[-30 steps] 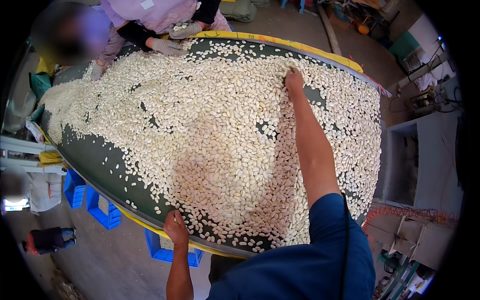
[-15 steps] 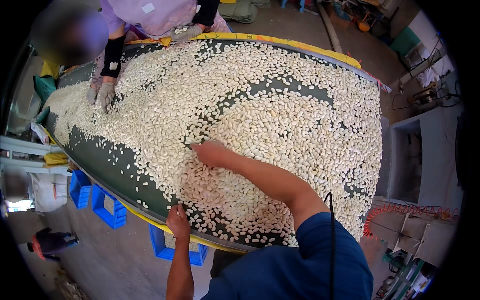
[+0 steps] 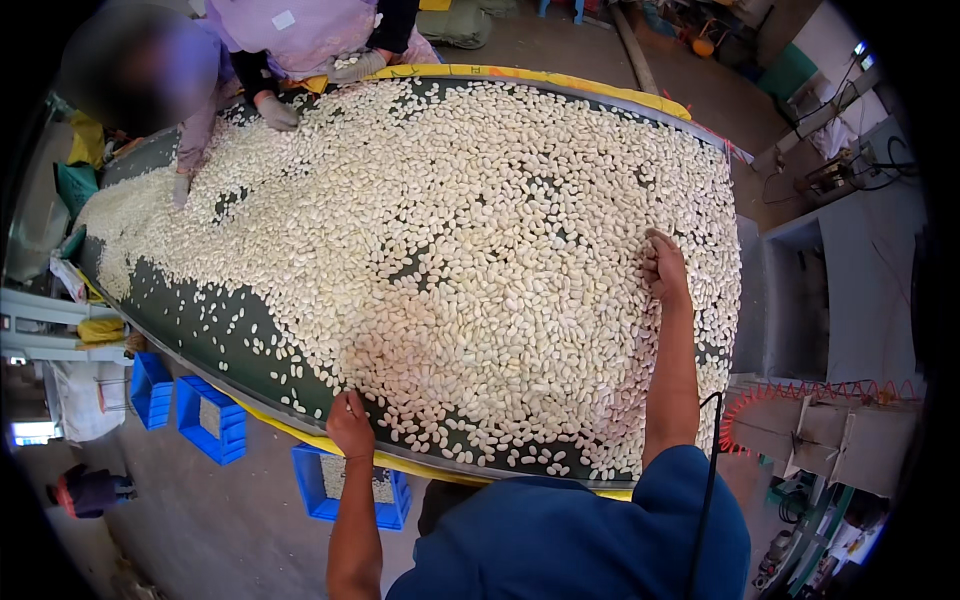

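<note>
White beans (image 3: 500, 300) lie spread thickly over a dark green work surface (image 3: 240, 350). Out to the right, above the beans, is my right hand (image 3: 666, 266); its fingers are bent and a little apart, with nothing visible in them. My left hand (image 3: 351, 425) is closed at the near edge of the surface, beside a few scattered beans. Whatever its fingers hold, if anything, is hidden.
Across the surface, a person in a lilac apron (image 3: 300, 35) has gloved hands over the beans. Yellow edging (image 3: 560, 75) runs along the rim. Below the near edge, blue crates (image 3: 210, 420) stand on the floor. A coiled red hose (image 3: 735, 425) hangs at right.
My right hand has swept from the middle to the right, and beans now cover much of the bare strip at the far right. The left hand stays near the edge. The other person's hands have shifted.
</note>
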Available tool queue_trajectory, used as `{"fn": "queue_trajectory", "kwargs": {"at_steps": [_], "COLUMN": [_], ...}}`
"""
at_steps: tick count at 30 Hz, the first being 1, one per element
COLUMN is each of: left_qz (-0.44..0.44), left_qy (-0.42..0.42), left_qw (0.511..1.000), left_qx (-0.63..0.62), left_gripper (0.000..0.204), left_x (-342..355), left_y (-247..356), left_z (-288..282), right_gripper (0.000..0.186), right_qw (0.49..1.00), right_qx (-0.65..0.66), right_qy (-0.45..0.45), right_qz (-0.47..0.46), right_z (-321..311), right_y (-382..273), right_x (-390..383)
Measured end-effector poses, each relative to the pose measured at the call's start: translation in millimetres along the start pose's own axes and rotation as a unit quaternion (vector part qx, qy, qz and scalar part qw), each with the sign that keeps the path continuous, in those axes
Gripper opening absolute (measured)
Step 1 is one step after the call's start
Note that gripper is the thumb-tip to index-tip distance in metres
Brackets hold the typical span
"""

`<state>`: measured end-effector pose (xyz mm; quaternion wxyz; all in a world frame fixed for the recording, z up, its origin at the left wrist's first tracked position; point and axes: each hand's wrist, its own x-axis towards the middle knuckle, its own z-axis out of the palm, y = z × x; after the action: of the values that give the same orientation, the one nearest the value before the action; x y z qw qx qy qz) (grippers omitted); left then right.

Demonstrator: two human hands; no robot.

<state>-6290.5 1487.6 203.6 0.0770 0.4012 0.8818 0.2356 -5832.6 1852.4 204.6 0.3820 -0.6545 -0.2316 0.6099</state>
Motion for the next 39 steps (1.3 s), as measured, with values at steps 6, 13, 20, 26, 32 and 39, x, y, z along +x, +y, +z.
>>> {"fn": "queue_trajectory", "kwargs": {"at_steps": [6,13,20,26,32,39], "left_qz": [-0.028,-0.03,-0.041,-0.035,-0.035,-0.028], "left_qy": [-0.02,-0.031,-0.039,-0.043,-0.047,-0.052], "left_qw": [0.999,0.999,0.998,0.998,0.997,0.998], "left_qx": [-0.005,-0.003,0.033,0.032,0.051,0.026], "left_gripper": [0.018,0.025,0.026,0.026,0.026,0.029], "left_x": [10.9,21.9,36.1,50.0,62.0,74.4], "left_y": [-18.9,-28.0,-39.2,-56.8,-63.5,-67.1], "left_z": [-0.5,-8.2,-12.3,-15.6,-24.5,-27.3], "right_gripper": [0.031,0.025,0.03,0.024,0.019,0.012], "right_qw": [0.81,0.903,0.908,0.749,0.677,0.974], "right_qx": [-0.485,-0.359,-0.34,-0.613,-0.699,0.059], "right_qy": [0.085,-0.232,0.021,0.104,0.064,-0.217], "right_qz": [-0.319,-0.051,-0.244,-0.231,-0.222,-0.007], "right_z": [44.9,148.5,143.8,206.2,232.1,123.4], "right_y": [81.4,70.1,22.5,-7.4,12.8,22.8], "right_x": [-27.6,-100.6,48.4,112.6,96.0,-23.6]}}
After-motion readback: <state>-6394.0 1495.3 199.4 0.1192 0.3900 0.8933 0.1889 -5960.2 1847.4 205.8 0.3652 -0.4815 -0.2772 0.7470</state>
